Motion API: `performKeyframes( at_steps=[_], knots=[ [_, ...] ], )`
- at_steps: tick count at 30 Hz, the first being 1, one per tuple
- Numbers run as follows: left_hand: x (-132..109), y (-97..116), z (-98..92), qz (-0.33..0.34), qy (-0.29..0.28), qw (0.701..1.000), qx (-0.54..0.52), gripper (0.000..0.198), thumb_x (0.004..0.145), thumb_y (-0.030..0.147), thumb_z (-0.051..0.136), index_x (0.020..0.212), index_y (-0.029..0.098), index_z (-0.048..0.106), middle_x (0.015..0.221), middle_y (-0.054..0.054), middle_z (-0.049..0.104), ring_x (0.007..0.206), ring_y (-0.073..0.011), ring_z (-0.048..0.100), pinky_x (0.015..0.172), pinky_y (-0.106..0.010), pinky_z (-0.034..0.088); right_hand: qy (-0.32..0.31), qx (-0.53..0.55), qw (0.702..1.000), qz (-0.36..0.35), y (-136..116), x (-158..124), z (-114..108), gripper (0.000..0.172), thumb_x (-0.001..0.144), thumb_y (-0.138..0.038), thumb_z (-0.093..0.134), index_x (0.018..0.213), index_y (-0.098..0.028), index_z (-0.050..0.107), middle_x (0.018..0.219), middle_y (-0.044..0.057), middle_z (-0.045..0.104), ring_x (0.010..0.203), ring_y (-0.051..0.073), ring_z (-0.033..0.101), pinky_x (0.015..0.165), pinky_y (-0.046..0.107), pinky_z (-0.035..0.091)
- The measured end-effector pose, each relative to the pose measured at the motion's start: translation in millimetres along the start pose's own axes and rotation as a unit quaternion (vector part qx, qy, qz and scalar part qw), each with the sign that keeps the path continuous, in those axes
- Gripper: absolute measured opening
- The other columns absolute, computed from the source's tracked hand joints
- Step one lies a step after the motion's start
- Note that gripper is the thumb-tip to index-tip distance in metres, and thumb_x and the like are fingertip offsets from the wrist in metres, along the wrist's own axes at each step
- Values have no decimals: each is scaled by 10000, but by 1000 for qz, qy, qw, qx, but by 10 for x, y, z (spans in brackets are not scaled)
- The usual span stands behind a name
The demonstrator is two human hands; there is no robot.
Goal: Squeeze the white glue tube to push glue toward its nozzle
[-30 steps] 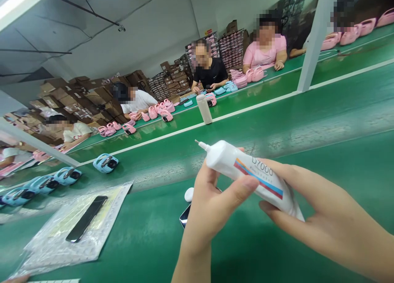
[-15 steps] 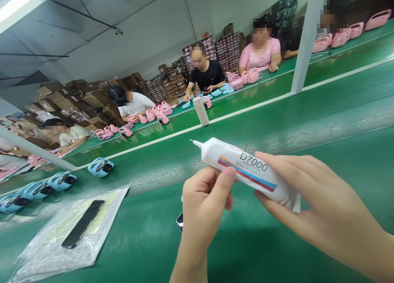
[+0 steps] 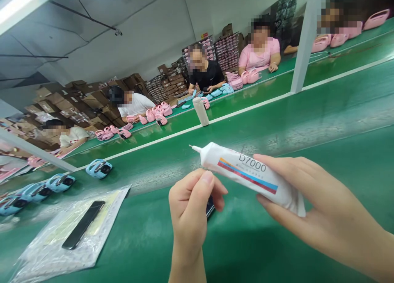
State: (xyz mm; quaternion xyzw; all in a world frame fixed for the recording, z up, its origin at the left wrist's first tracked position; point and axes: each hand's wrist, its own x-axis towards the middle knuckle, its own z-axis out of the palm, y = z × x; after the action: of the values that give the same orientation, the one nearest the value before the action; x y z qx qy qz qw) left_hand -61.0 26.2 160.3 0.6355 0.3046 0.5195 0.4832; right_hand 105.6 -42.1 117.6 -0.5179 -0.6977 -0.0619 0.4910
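Note:
My right hand [image 3: 310,201] grips the rear end of a white glue tube [image 3: 243,173] marked D7000. Its bare thin nozzle points left and slightly up over the green belt [image 3: 277,250]. Just below the tube's front, my left hand [image 3: 191,205] is curled closed and clear of the tube. A small dark glossy piece [image 3: 210,206] shows at the edge of its fingers. I cannot tell whether the hand holds it or it lies behind.
A black phone [image 3: 82,224] lies on a clear plastic bag [image 3: 55,246] at the left. Blue toy cars [image 3: 98,168] line the belt's far left. A white bottle [image 3: 200,110] stands beyond. Several seated people handle pink items [image 3: 160,110] across the line. A white post [image 3: 303,41] rises at the right.
My left hand has let go of the tube's front and dropped down and left into a closed curl. The tube stays in my right hand, nozzle slightly lower.

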Motion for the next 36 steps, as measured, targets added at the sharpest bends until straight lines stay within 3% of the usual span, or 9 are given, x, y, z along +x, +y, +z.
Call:
performKeyframes(
  at_steps=[13,18,21,25,28,31,33,36],
  knots=[
    [24,37,-54,22,31,999,-8,280,842,286,522,685,185,730,509,3,605,464,-89,541,421,-166,425,13,-17,999,23,54,15,-55,333,973,-279,469,1270,-130,485,1140,10,526,977,159,497,796,219,372],
    [77,14,-86,38,34,998,28,221,872,292,539,920,227,744,598,11,671,446,-66,541,461,-167,456,27,-23,999,23,55,32,-95,329,968,-285,469,1265,-145,478,1158,9,526,973,172,513,781,247,394],
    [89,-33,-93,45,9,997,54,253,857,245,584,1085,288,687,693,19,714,455,-59,562,501,-168,490,25,-17,999,23,51,25,-94,335,959,-278,478,1265,-141,478,1165,18,524,985,183,512,791,256,397],
    [84,-86,-97,60,8,996,66,470,884,257,552,1321,399,456,973,11,720,602,-87,650,555,-188,510,27,-11,999,14,32,15,-94,324,961,-263,469,1256,-128,479,1147,27,527,971,173,511,793,241,389],
    [69,-88,-101,59,-22,995,80,288,901,397,495,1147,333,629,964,-5,702,664,-112,647,591,-217,498,26,-9,1000,8,27,11,-90,331,960,-251,468,1267,-126,469,1151,30,521,984,177,502,832,234,377],
    [41,-70,-78,65,-77,992,81,414,857,549,477,807,200,694,760,-27,663,610,-124,576,557,-243,453,33,-31,999,-15,41,9,-75,342,943,-221,477,1268,-117,463,1156,50,516,988,204,500,871,267,363],
    [19,-55,-35,70,-59,993,73,468,806,602,516,676,169,640,643,-16,594,554,-113,508,492,-239,393,33,-56,997,-46,50,10,-64,343,931,-196,478,1264,-114,459,1151,66,518,972,228,505,871,305,367],
    [-2,-36,44,42,10,997,70,421,807,529,570,596,165,579,530,16,490,485,-86,423,432,-221,317,31,-92,992,-80,50,20,-54,345,920,-130,468,1264,-109,450,1136,92,522,950,257,510,853,351,381]
  ],
)
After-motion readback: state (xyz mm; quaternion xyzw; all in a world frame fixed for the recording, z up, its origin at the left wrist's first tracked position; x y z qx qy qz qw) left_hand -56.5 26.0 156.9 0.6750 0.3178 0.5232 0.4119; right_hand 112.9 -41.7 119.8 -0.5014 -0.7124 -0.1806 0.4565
